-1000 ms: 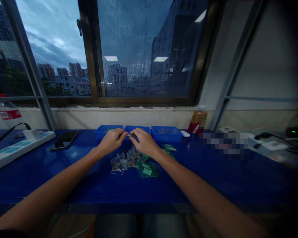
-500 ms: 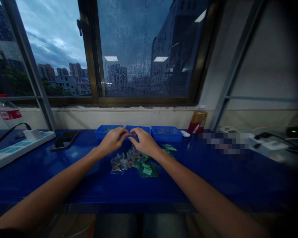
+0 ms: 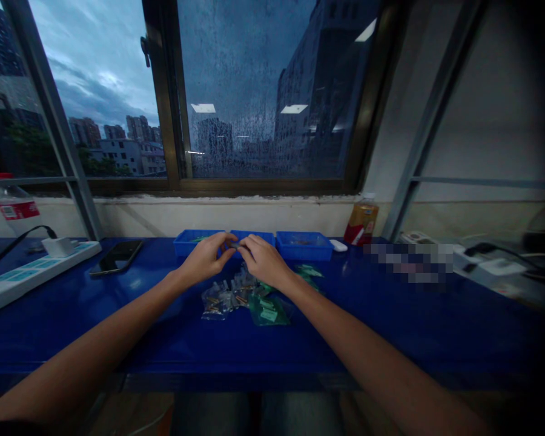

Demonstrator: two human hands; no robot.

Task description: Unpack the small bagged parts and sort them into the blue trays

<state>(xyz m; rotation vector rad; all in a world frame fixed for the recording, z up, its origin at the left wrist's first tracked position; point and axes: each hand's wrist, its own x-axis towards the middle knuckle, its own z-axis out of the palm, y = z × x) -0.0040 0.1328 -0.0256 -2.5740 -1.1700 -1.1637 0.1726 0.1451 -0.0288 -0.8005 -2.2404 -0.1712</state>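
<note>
My left hand (image 3: 210, 254) and my right hand (image 3: 261, 259) meet fingertip to fingertip above the blue table, in front of the blue bins. Both are closed in a pinch around something small and dark between them, too small to name. Below lie clear plastic bags (image 3: 215, 303) with small brass-coloured and clear parts. Beside them, under my right wrist, is a green-tinted bag (image 3: 270, 310) with pale green pieces. More green pieces (image 3: 309, 271) lie to the right of my right wrist. My hands partly cover the middle blue bin (image 3: 266, 238).
A left blue bin (image 3: 188, 245) and a right blue bin (image 3: 304, 248) stand along the back. A phone (image 3: 117, 257) and a white power strip (image 3: 40, 272) lie left. Toward the right are a white object (image 3: 339, 246), a drink bottle (image 3: 362, 223) and a white plug (image 3: 495, 266).
My right fingers have come closer together and shifted slightly toward the left fingertips. The arms, bags and bins stay nearly where they were.
</note>
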